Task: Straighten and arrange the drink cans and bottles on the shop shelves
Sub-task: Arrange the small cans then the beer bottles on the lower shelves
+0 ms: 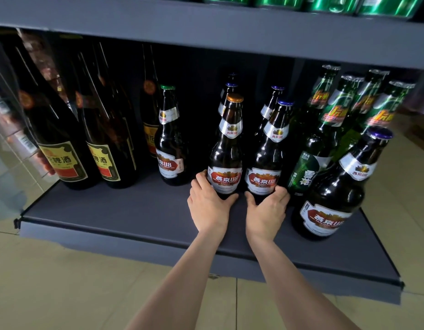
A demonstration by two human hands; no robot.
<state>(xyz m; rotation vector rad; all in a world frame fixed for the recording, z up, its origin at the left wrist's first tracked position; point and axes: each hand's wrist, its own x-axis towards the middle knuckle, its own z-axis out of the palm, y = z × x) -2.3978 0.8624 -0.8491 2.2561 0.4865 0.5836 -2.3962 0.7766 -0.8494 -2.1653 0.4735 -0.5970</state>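
Note:
Two brown beer bottles with red and white labels stand upright side by side in the middle of the bottom shelf (125,210). My left hand (207,203) grips the base of the gold-capped bottle (227,148). My right hand (268,208) grips the base of the blue-capped bottle (269,158) beside it. More blue-capped bottles stand behind these two. One bottle of the same brand with a green cap (169,139) stands apart to the left. Another blue-capped one (337,189) stands forward near the shelf's front right.
Tall dark bottles with yellow labels (63,144) fill the shelf's left side. Green bottles (330,120) crowd the right rear. Green cans (330,3) line the shelf above. The upper shelf edge (206,32) overhangs the bottle tops. Tiled floor (63,282) lies below.

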